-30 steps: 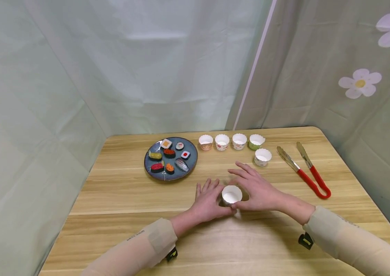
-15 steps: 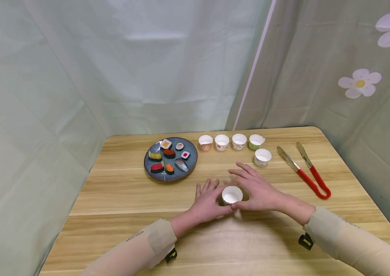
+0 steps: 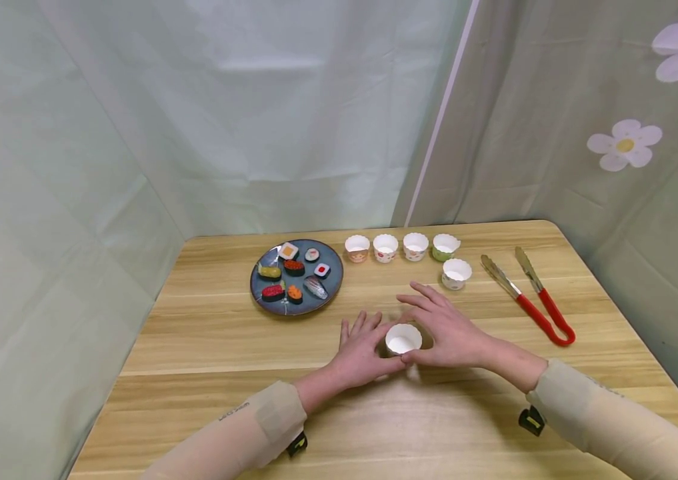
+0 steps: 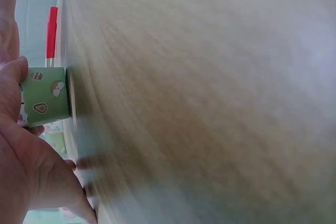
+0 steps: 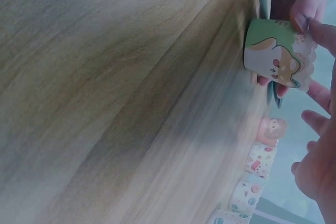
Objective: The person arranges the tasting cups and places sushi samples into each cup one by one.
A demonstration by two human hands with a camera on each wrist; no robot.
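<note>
A paper baking cup (image 3: 403,340) stands upright at the middle of the table, white inside. Its green outside with small prints shows in the left wrist view (image 4: 46,95), and a cartoon dog on it in the right wrist view. My left hand (image 3: 363,353) holds the cup from the left, thumb at its near side, other fingers spread out toward the table. From the right, my right hand (image 3: 453,337) grips the same cup between thumb and index finger, the thumbs meeting at the front. The index fingertips behind the cup are partly hidden.
A blue plate (image 3: 261,303) with several sushi pieces lies back left. Along the back edge stand more baking cups in a row, such as an orange one (image 3: 357,249); another white cup (image 3: 456,274) is nearer. Red-handled tongs (image 3: 539,313) lie at the right.
</note>
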